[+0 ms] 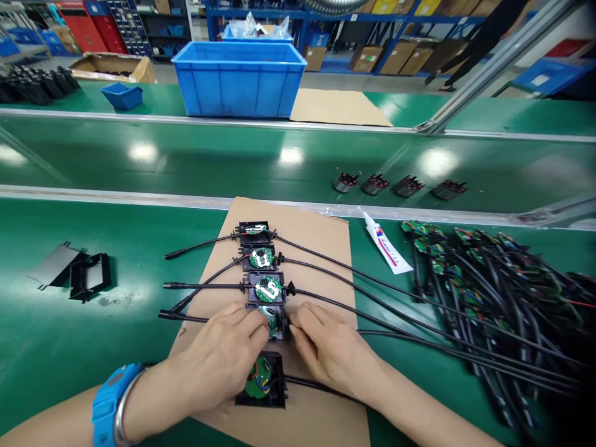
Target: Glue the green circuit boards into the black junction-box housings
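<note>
My left hand (223, 354) is closed at the left end of a small open black plastic case (279, 326) holding a green circuit board (269, 318). At the case's right end, my right hand (330, 344) pinches where a black cable (386, 334) enters; its fingertips are partly hidden. Beyond my hands lie more cases in a column, among them one (267, 288) whose round board carries white paste. Nearer me, another black case (261, 380) holds a green board with coloured wires and no visible white paste. Black cables run out to both sides.
Cardboard (321, 242) lies under the cases. A white tube (385, 243) and a heap of cabled boards (488, 292) are on the right. Two empty case parts (88, 276) sit left. Several metal cylinders (375, 184) stand beyond the rail, before a blue bin (239, 81).
</note>
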Motion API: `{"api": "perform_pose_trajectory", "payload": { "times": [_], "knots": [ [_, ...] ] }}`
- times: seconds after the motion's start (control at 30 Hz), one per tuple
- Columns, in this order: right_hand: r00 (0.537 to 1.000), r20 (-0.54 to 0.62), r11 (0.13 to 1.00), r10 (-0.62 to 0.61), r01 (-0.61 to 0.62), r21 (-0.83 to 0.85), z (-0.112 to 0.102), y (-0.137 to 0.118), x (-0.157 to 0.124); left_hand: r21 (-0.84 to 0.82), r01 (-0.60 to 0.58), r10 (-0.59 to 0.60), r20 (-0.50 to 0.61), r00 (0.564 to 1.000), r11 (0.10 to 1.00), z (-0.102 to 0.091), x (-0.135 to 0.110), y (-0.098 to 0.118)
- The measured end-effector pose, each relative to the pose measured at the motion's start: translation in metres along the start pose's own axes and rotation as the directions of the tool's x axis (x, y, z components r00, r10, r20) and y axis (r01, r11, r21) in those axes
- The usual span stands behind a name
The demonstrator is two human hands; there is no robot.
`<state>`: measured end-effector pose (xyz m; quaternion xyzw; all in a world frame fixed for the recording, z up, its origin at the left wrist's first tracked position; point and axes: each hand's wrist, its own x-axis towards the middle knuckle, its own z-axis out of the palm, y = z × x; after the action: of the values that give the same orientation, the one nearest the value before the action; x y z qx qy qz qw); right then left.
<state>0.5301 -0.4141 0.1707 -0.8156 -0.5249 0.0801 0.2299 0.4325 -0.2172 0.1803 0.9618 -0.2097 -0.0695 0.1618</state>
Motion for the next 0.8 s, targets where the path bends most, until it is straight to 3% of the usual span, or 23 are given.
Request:
{"api": "perform_pose_trajectory", "payload": {
  "times": [0.13, 0.3, 0.47, 0.57, 0.63, 0.73, 0.8],
  "knots": [
    [0.999, 0.047, 1.000, -0.003, 0.002, 0.021, 0.005, 0.011, -0.001, 0.001, -0.008, 0.008, 0.000, 1.000, 1.000, 0.003, -0.002, 0.001],
    [0.986, 0.167, 0.983, -0.031, 0.061, -0.175, 0.003, 0.006, 0.005, 0.055, -0.005, 0.005, 0.004, 1.000, 0.998, 0.009, 0.001, 0.006],
    [0.991, 0.135, 0.958, -0.022, 0.059, -0.280, 0.006, 0.001, 0.006, 0.063, 0.016, -0.015, -0.018, 1.000, 0.998, 0.010, 0.007, 0.009],
    [0.997, 0.073, 0.973, -0.020, 0.036, -0.228, 0.005, 0.004, 0.002, 0.017, 0.000, 0.001, -0.051, 0.999, 1.000, 0.007, 0.003, 0.006],
    [0.998, 0.059, 0.990, 0.007, 0.001, -0.138, 0.001, 0.006, -0.003, -0.054, -0.002, -0.006, -0.140, 0.990, 0.999, 0.002, -0.004, 0.002],
    [0.995, 0.102, 1.000, -0.001, 0.001, 0.003, -0.008, 0.006, -0.011, -0.192, 0.003, -0.067, -0.329, 0.942, 0.981, -0.009, -0.016, -0.012],
    [0.994, 0.104, 0.998, -0.019, 0.013, 0.064, -0.014, 0.007, -0.011, -0.194, 0.063, -0.132, -0.366, 0.921, 0.979, -0.016, -0.018, -0.026]
  ]
}}
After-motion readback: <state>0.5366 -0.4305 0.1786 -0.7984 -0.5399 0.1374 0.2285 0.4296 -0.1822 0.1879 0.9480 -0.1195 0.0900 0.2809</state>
